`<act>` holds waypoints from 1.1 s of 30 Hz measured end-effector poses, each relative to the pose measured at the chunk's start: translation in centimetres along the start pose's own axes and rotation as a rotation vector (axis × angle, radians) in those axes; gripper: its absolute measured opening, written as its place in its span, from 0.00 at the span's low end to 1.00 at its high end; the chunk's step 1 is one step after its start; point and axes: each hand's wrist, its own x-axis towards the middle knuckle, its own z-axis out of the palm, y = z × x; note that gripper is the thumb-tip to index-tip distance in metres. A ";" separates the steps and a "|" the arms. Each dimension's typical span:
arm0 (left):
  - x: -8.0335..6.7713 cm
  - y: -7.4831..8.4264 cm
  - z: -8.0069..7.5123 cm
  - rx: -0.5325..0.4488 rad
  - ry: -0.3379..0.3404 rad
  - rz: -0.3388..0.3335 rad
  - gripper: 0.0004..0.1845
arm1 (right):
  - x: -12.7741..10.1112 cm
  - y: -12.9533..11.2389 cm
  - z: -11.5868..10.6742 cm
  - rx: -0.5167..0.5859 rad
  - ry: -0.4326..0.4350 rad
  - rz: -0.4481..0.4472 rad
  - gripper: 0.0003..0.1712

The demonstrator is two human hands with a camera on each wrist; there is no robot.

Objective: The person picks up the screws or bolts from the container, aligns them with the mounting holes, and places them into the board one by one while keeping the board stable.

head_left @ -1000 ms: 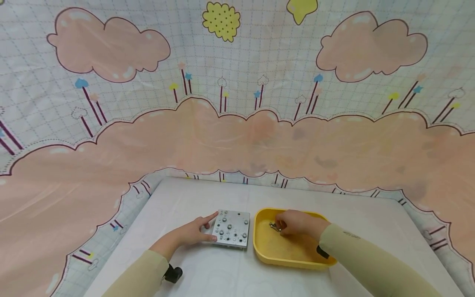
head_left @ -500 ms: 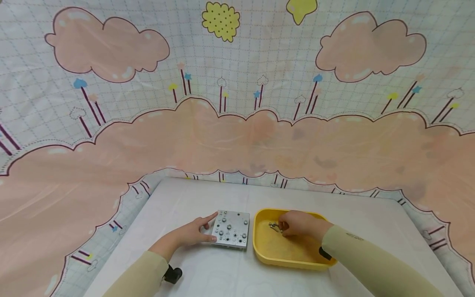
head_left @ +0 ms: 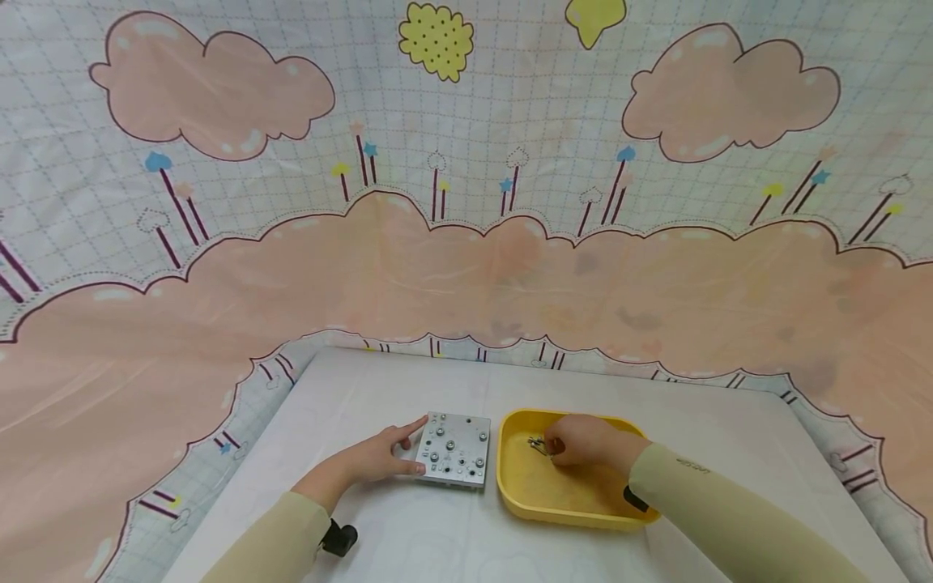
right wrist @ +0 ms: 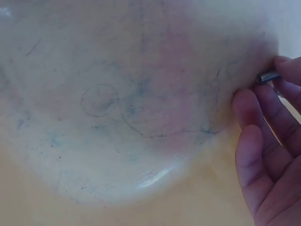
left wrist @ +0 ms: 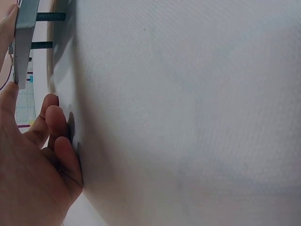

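Observation:
A square silver metal plate [head_left: 455, 449] with round fittings and holes lies on the table. My left hand [head_left: 375, 455] rests at its left side, straight forefinger at the far corner and thumb at the near one. In the left wrist view, threaded bolts [left wrist: 51, 17] stick out beneath the plate [left wrist: 24, 47], and the hand's [left wrist: 35, 155] other fingers curl against the tabletop. Over the yellow tray [head_left: 535, 512], my right hand [head_left: 586, 441] pinches a small metal cylinder [right wrist: 268, 76] between thumb and forefinger. Small metal parts [head_left: 538, 445] lie beside those fingertips.
White cloth covers the table [head_left: 386, 380], and a patterned curtain [head_left: 466, 283] rises behind it. The tray stands just right of the plate, a narrow gap between them. A black wrist camera [head_left: 339, 538] is strapped below the left hand.
My right hand shifts slightly right, then a little back left, among the small metal parts in the tray. The left hand and the plate stay where they were.

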 end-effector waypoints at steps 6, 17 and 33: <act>0.2 0.0 0.0 -0.005 -0.003 0.000 0.51 | -0.2 0.0 -0.3 0.011 -0.011 0.014 0.07; 0.1 0.2 0.1 0.003 0.002 -0.002 0.50 | -0.7 0.4 -1.1 0.084 0.000 0.019 0.05; 0.3 -0.2 0.1 0.017 0.000 0.004 0.51 | -0.1 -0.7 -3.4 0.278 0.078 -0.051 0.04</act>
